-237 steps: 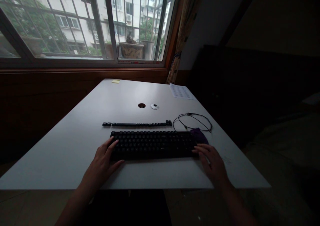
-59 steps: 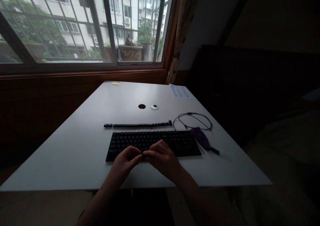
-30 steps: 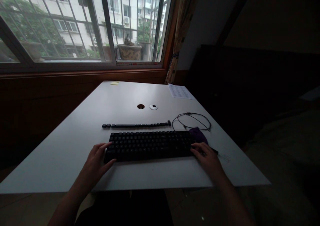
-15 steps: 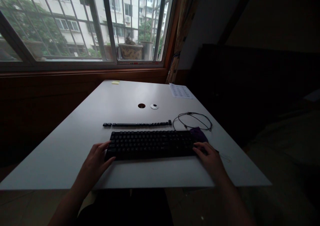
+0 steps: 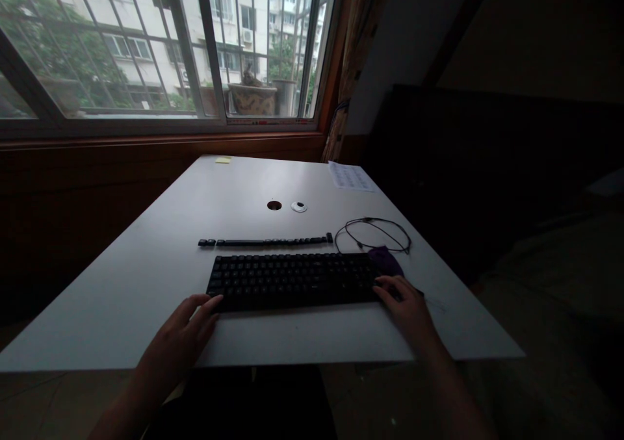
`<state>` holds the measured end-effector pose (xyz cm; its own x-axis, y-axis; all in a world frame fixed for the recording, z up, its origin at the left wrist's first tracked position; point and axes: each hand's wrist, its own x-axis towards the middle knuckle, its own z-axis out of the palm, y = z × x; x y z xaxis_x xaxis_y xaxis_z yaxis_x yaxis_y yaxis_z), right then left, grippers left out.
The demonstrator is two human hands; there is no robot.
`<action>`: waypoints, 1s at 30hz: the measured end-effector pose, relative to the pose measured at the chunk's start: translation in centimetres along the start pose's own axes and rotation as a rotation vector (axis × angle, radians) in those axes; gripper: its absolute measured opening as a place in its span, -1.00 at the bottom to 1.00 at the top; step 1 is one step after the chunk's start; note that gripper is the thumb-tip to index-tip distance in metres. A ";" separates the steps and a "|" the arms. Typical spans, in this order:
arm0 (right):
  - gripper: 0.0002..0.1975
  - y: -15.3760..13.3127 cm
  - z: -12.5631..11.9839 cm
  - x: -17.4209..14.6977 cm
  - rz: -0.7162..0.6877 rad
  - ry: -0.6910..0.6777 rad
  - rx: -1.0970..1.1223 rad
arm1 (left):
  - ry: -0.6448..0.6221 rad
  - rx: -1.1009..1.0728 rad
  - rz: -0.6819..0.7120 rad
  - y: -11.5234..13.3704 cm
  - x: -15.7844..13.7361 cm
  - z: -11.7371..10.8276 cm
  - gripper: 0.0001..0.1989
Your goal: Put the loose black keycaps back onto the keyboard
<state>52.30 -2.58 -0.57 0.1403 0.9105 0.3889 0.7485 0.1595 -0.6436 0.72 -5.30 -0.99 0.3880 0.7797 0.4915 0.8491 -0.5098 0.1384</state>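
A black keyboard (image 5: 287,283) lies flat near the front edge of the white table (image 5: 121,284), its long sides roughly parallel to that edge. The left hand (image 5: 178,336) is at the keyboard's near left corner, fingers loosely extended and a fingertip laid over the corner, clasping nothing. The right hand (image 5: 407,310) is at the opposite end, thumb and fingers bent close together at the keyboard's right edge; the light there is dim, so I cannot tell whether they pinch anything. Just beyond the keyboard's far edge runs a row of loose black keycaps (image 5: 248,242), one long bar among the small ones. A purple pouch (image 5: 385,261) lies by the keyboard's far right corner, partly behind the right hand, and a looped black cable (image 5: 368,219) lies beyond it, near the table's right edge. Farther back are a round hole (image 5: 274,205) and, just beside it, a white disc (image 5: 295,207). A printed sheet (image 5: 351,177) lies at the far right corner, a yellow note (image 5: 223,160) near the far left corner.
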 end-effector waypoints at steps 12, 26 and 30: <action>-0.68 -0.3 -0.2 0.1 0.037 0.038 0.017 | -0.010 0.074 0.071 0.8 0.1 -0.7 -0.68; -0.74 0.2 -1.1 0.4 0.020 -0.053 0.022 | -0.036 0.259 0.097 2.1 0.8 -1.4 -0.68; -0.74 0.5 -1.4 0.6 0.005 -0.091 0.016 | -0.070 0.283 0.102 2.5 1.2 -1.6 -0.68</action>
<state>53.66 -2.43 0.23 0.0845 0.9422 0.3244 0.7375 0.1598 -0.6562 2.74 -6.28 1.32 0.4920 0.7576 0.4289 0.8666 -0.4731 -0.1586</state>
